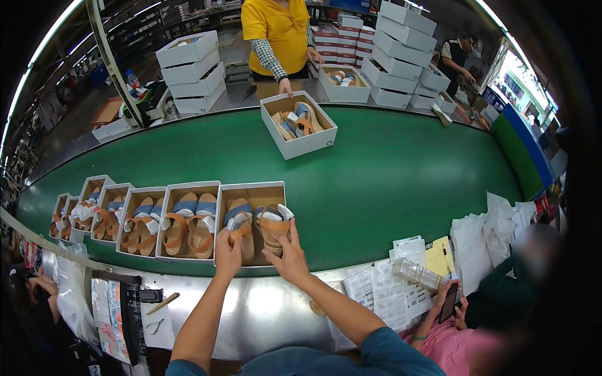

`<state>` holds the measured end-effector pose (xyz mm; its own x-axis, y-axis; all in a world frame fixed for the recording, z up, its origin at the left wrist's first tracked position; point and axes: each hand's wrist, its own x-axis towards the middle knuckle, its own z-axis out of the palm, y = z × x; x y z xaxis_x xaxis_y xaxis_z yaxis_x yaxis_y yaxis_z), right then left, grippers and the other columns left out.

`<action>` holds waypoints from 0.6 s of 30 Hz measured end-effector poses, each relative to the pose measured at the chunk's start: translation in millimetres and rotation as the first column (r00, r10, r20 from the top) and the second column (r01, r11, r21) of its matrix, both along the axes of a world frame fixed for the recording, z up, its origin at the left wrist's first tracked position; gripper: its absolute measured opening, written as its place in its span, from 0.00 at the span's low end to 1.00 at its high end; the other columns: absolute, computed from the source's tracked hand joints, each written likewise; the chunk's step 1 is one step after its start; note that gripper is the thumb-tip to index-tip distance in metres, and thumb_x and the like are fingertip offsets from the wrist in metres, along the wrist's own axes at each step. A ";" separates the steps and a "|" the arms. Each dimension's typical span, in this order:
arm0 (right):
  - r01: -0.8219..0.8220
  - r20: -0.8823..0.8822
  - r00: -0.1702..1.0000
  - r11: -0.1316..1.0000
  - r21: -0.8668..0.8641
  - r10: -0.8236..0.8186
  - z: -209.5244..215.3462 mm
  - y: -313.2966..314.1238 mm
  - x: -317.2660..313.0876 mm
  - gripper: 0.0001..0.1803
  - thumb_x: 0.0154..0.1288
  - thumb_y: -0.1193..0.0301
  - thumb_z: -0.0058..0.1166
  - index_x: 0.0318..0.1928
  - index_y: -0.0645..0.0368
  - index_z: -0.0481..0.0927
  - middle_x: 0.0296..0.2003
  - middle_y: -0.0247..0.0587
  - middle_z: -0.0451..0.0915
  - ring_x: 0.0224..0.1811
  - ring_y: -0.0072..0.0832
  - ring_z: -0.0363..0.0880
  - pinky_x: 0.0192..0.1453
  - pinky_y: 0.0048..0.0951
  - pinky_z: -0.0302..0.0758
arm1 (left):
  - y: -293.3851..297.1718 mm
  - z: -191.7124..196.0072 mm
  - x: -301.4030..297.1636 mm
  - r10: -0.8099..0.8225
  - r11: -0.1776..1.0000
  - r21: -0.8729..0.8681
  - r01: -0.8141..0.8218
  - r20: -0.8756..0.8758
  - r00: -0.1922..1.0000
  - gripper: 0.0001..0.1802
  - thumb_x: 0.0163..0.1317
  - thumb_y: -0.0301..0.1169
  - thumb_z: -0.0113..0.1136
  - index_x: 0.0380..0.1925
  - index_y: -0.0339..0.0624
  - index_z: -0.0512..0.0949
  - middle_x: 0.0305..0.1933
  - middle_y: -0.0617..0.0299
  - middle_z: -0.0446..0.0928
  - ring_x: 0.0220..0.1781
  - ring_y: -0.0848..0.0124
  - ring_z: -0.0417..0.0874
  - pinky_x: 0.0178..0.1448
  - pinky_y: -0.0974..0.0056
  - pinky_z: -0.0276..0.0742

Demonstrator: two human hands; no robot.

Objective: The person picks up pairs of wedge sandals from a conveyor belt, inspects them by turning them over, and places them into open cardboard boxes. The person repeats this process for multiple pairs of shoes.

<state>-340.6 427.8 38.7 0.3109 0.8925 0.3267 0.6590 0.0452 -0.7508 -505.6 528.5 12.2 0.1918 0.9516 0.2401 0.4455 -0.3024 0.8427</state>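
Both my hands are over an open white shoe box (261, 192) at the right end of a row. Inside it lies a pair of tan sandals with straps. My left hand (228, 255) has its fingers closed on the ankle strap of the left sandal (249, 247), whose front strap is blue. My right hand (290, 255) grips the right sandal (272, 227), thumb on the footbed and fingers along its outer side. White paper wrapping shows around the straps of both sandals. My fingertips are partly hidden behind the sandals.
Several open boxes of sandals (186, 185) stand to the left on the green belt (376, 188). Across it, a person in yellow (276, 31) touches another open box (304, 149). Stacked boxes (395, 53) stand behind. At right are paper sheets (379, 291) and a person holding a phone (448, 304).
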 end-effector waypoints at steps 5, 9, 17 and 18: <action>0.013 -0.120 0.993 0.995 0.098 -0.002 40.9 -14.4 5.1 0.26 0.57 0.63 0.68 0.54 0.59 0.77 0.74 0.64 0.44 0.63 0.49 0.73 0.61 0.38 0.75 | 9.8 52.8 3.2 0.039 0.999 0.021 -0.047 0.284 0.958 0.19 0.65 0.29 0.56 0.53 0.28 0.71 0.56 0.44 0.73 0.56 0.55 0.74 0.63 0.60 0.66; -0.026 -0.201 0.978 0.983 0.182 0.063 62.5 -68.4 3.3 0.25 0.57 0.65 0.69 0.53 0.60 0.77 0.72 0.67 0.47 0.64 0.44 0.73 0.62 0.35 0.73 | -41.5 102.8 -20.4 0.034 0.993 0.087 -0.084 0.470 0.882 0.17 0.66 0.26 0.53 0.53 0.29 0.70 0.60 0.48 0.70 0.61 0.62 0.72 0.67 0.61 0.63; -0.036 -0.156 0.986 0.983 0.178 0.065 49.5 -204.2 -20.8 0.24 0.52 0.71 0.72 0.49 0.63 0.77 0.69 0.74 0.50 0.64 0.57 0.70 0.62 0.41 0.74 | -168.2 84.0 -99.2 -0.039 0.975 0.213 -0.061 0.435 0.900 0.11 0.66 0.24 0.49 0.46 0.31 0.69 0.67 0.43 0.63 0.69 0.56 0.66 0.71 0.55 0.59; -0.054 -0.101 0.992 0.982 0.182 0.073 45.8 -216.5 -23.8 0.24 0.52 0.71 0.72 0.49 0.63 0.77 0.69 0.74 0.50 0.64 0.58 0.71 0.62 0.41 0.74 | -179.8 72.4 -107.5 -0.067 0.973 0.228 -0.029 0.405 0.912 0.11 0.66 0.25 0.49 0.46 0.31 0.69 0.66 0.42 0.62 0.69 0.55 0.65 0.72 0.54 0.59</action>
<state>-364.4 211.3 84.5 0.2972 0.8420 0.4502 0.5669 0.2238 -0.7928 -613.1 348.6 84.6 0.0487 0.8606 0.5069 0.0706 -0.5092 0.8577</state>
